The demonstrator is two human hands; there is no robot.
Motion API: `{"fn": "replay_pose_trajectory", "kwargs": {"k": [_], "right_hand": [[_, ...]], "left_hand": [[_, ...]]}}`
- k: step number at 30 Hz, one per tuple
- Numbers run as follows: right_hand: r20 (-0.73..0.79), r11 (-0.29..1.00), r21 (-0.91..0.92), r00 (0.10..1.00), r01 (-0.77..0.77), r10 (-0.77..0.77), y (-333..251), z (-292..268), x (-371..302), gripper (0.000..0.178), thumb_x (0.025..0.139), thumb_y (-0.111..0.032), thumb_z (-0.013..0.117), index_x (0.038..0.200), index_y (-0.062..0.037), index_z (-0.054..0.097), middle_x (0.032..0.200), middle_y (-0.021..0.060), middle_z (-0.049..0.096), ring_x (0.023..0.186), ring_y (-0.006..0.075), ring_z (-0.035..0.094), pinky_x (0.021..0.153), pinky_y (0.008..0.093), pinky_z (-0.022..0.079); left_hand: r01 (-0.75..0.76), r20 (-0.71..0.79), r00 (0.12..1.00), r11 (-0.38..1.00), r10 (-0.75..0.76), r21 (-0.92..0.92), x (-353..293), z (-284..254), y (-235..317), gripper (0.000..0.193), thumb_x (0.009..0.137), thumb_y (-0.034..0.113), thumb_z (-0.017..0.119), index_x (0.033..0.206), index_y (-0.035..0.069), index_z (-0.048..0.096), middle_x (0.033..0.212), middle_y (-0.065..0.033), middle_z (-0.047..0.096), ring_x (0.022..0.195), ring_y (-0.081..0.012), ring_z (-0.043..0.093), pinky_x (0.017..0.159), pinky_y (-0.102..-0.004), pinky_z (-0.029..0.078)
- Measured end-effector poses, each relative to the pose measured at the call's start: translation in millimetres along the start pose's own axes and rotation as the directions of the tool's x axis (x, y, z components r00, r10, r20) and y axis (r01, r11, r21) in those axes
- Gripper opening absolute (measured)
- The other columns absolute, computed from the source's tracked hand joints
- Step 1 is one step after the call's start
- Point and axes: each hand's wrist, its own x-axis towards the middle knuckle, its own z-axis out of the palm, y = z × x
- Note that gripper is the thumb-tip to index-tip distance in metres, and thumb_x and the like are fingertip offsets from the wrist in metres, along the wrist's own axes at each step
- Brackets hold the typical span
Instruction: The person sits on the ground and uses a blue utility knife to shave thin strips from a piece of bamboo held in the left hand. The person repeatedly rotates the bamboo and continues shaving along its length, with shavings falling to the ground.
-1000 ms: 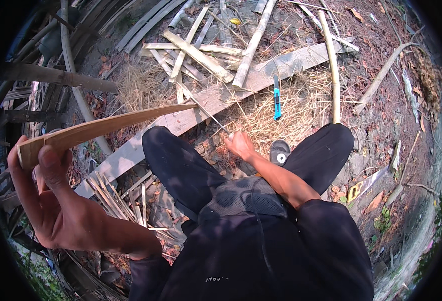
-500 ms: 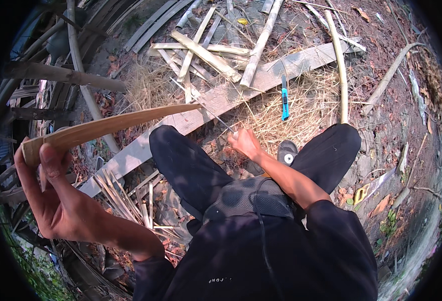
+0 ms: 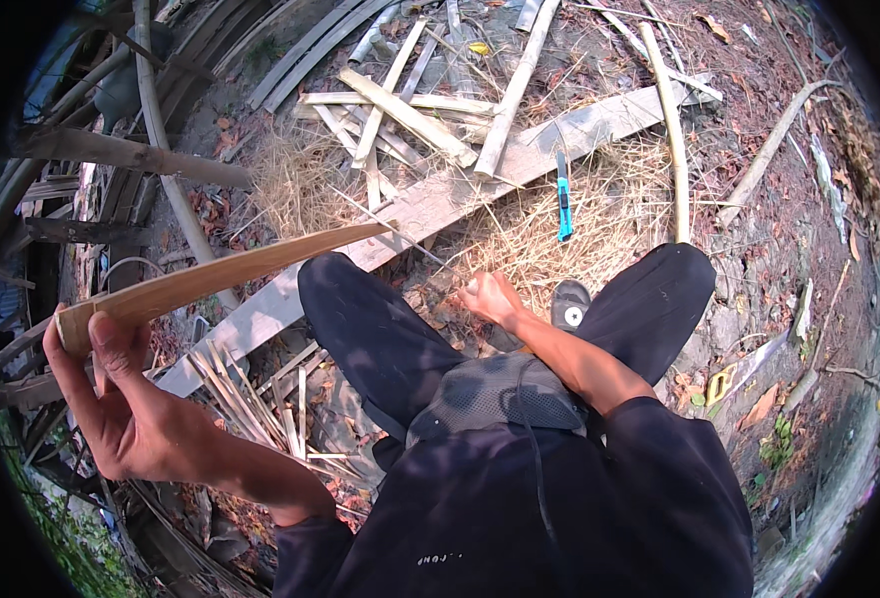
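My left hand (image 3: 126, 399) pinches the near end of a long, tapering bamboo slat (image 3: 210, 286) between thumb and fingers, out at the left. The slat's narrow far end meets a grey wooden plank (image 3: 440, 204) lying diagonally on the ground. My right hand (image 3: 490, 299) is closed in a fist between my knees, just right of that tip. A thin, straight, stick-like line (image 3: 405, 237) crosses the slat's tip and runs toward this fist. Whether the fist grips it, I cannot make out. A light-blue utility knife (image 3: 563, 199), blade out, lies on pale shavings beyond my right hand.
Split bamboo pieces (image 3: 410, 115) lie piled beyond the plank. Thin strips (image 3: 245, 399) are bundled left of my left knee. A handsaw with a yellow handle (image 3: 722, 384) rests at the right. Shavings (image 3: 599, 214) cover ground around the plank; poles (image 3: 676, 140) lie farther out.
My left hand has shifted slightly right and down with the slat. My right hand stays almost in place; the thin line crossing the slat's tip has swung to a flatter slant.
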Motion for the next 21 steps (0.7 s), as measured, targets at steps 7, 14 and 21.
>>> {"fn": "replay_pose_trajectory", "kwargs": {"k": [7, 14, 21], "right_hand": [[0.125, 0.952, -0.24, 0.966, -0.191, 0.225, 16.7, -15.2, 5.9, 0.052, 0.075, -0.044, 0.058, 0.09, 0.0046, 0.064, 0.076, 0.027, 0.064, 0.081, 0.0391, 0.065, 0.073, 0.0457, 0.053], [-0.249, 0.994, 0.096, 0.966, -0.045, 0.068, -47.0, -51.9, 11.6, 0.042, 0.078, -0.026, 0.059, 0.1, 0.0096, 0.06, 0.065, 0.023, 0.063, 0.049, 0.029, 0.063, 0.057, 0.0378, 0.053], [-0.257, 0.994, 0.106, 0.966, -0.01, 0.037, -26.4, -47.6, 9.5, 0.039, 0.075, -0.024, 0.057, 0.096, 0.0089, 0.061, 0.059, 0.0168, 0.061, 0.054, 0.0224, 0.061, 0.055, 0.0353, 0.05]], "left_hand": [[0.015, -0.052, 0.998, 0.999, -0.018, -0.043, 4.5, -25.9, -26.4, 0.036, 0.086, 0.006, 0.065, 0.116, -0.011, 0.055, 0.098, -0.0207, 0.064, 0.082, -0.0211, 0.065, 0.071, -0.0303, 0.06], [-0.037, 0.083, 0.995, 0.981, 0.054, -0.188, -4.7, 0.2, -17.6, 0.034, 0.087, 0.004, 0.061, 0.117, -0.012, 0.054, 0.098, -0.0195, 0.063, 0.081, -0.0195, 0.063, 0.071, -0.029, 0.059], [0.002, 0.132, 0.991, 0.986, 0.02, -0.167, 3.8, 4.3, 7.9, 0.034, 0.088, 0.006, 0.06, 0.117, -0.011, 0.054, 0.094, -0.0195, 0.063, 0.079, -0.0185, 0.063, 0.068, -0.0284, 0.059]]}}
